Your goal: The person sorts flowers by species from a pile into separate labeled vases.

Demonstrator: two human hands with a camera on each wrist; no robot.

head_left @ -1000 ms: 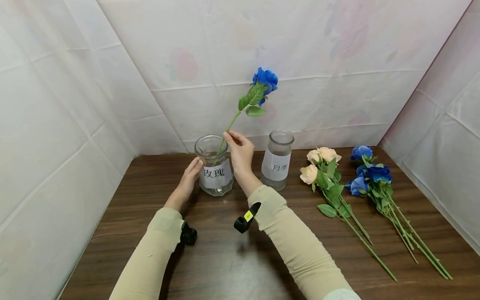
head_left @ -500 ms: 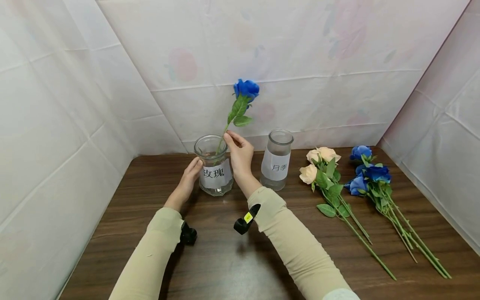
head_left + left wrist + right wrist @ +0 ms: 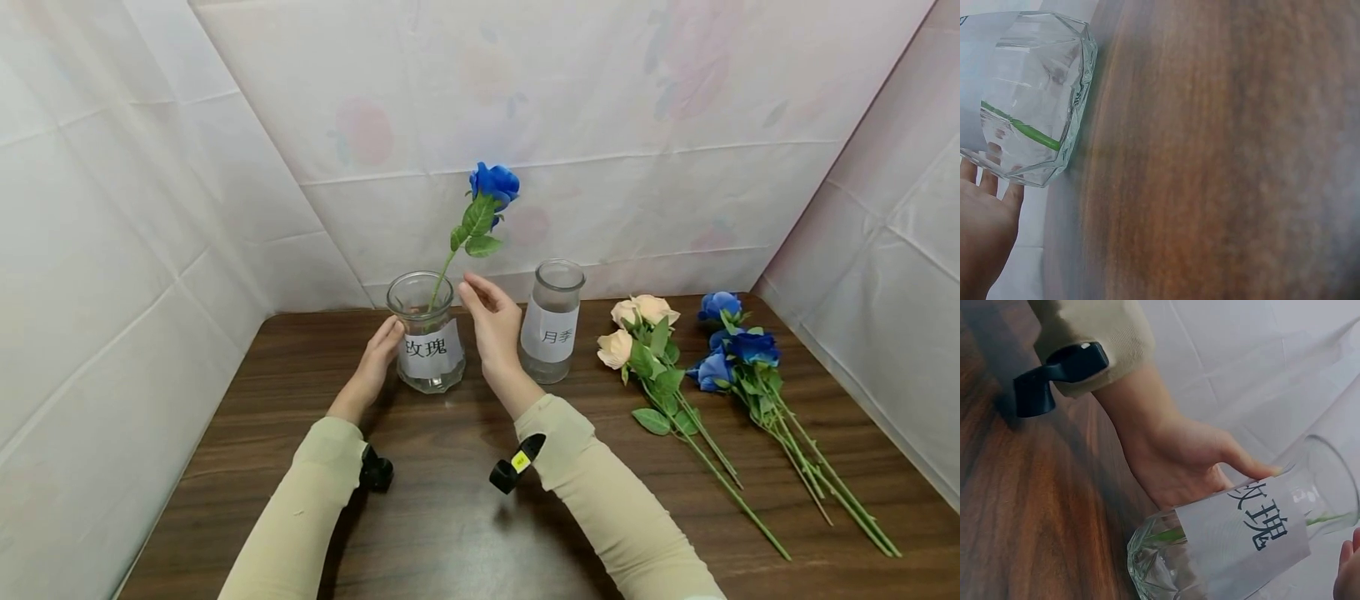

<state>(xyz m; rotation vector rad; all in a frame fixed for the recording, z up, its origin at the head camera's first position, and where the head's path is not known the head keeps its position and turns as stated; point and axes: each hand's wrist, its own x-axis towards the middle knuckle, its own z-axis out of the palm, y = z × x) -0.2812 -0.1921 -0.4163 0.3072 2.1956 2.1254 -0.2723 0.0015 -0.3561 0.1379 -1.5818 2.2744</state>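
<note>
A clear glass vase [image 3: 424, 375] with a white lettered label stands on the table. My left hand [image 3: 377, 360] holds its left side, thumb in front on the glass [image 3: 1266, 469] and fingers behind, as the right wrist view shows. A blue rose [image 3: 495, 185] leans to the right out of this vase, its green stem [image 3: 1035, 134] reaching down to the glass base. My right hand [image 3: 493, 325] is just right of the vase, apart from the stem, with nothing between thumb and fingers; only its fingertips [image 3: 1349, 570] show in the right wrist view.
A second, narrower glass vase [image 3: 553, 367] with a label stands right of my right hand. Farther right lie cream-coloured roses [image 3: 654, 310] and several blue roses [image 3: 753, 347], stems toward the front right. White curtains [image 3: 585, 100] enclose the brown wooden table [image 3: 435, 517].
The blue rose has come down and left, more upright, into the vase. My right hand has let go of its stem and moved slightly right and down. My left hand stays.
</note>
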